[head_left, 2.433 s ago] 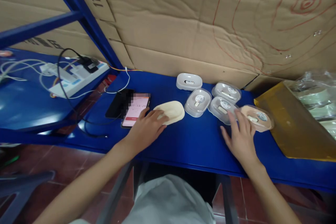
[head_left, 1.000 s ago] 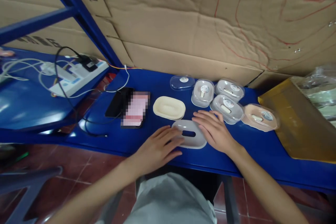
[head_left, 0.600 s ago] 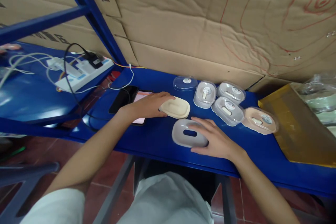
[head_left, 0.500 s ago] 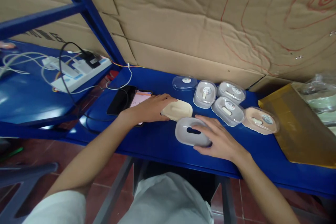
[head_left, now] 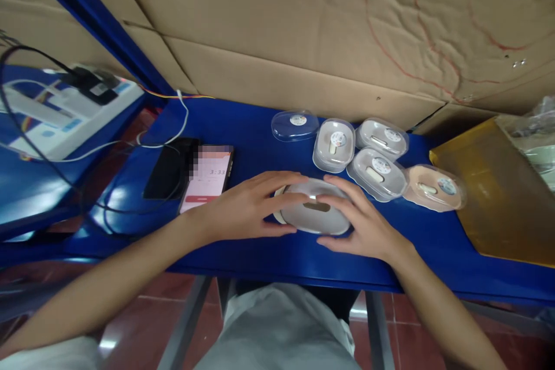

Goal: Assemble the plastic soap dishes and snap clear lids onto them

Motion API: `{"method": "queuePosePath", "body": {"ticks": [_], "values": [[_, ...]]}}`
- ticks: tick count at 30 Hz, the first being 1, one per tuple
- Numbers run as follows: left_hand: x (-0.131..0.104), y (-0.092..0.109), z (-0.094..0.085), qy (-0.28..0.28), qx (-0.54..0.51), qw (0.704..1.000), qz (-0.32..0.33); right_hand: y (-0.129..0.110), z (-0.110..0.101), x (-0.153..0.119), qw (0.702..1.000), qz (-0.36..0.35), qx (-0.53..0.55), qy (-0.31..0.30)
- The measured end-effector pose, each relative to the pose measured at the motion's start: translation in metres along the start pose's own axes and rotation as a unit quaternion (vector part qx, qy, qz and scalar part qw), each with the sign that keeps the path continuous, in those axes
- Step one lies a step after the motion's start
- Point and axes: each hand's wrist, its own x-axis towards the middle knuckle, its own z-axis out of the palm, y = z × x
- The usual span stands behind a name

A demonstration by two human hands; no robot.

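Observation:
A grey oval plastic shell with a slot in its middle point(head_left: 299, 221) is held low over the blue table between my two hands. Beneath it, the edge of a cream oval dish point(head_left: 278, 214) shows at the left; the rest of the dish is covered. My left hand point(head_left: 249, 205) closes around the left end of the dish, thumb in front and fingers behind, also touching the shell. Around the shell's right end wraps my right hand point(head_left: 364, 221), fingers at the back and over the top, thumb at the front.
Several lidded oval boxes with round stickers point(head_left: 333, 147) stand behind my hands, beside a loose clear lid point(head_left: 295, 126). At left lie a phone point(head_left: 212, 173), a black object point(head_left: 162, 176) and a power strip point(head_left: 56, 133) with cables. A cardboard box point(head_left: 494, 196) is at right.
The grey shell has moved from beside the cream dish onto it. My hands have come together around both pieces. The view has shifted slightly to the right.

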Motion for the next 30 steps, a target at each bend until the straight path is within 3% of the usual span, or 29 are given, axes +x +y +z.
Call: {"method": "queuePosePath", "body": {"ticks": [5, 11, 17, 24, 30], "values": [[-0.012, -0.011, 0.006, 0.050, 0.025, 0.998, 0.026, 0.001, 0.002, -0.002, 1.000, 0.000, 0.018, -0.009], [-0.014, -0.010, 0.004, 0.002, 0.019, 0.999, 0.027, 0.005, 0.009, 0.000, 0.997, -0.033, 0.067, 0.020], [-0.015, -0.005, 0.002, 0.016, -0.005, 1.000, 0.007, 0.004, -0.004, -0.009, 0.999, -0.019, 0.008, 0.024], [-0.016, -0.007, 0.003, -0.001, 0.008, 1.000, 0.011, 0.004, -0.005, -0.008, 0.999, -0.051, 0.004, -0.008], [-0.018, -0.008, 0.010, -0.055, 0.019, 0.998, 0.002, 0.007, 0.003, -0.003, 0.995, -0.059, -0.049, -0.058]]}}
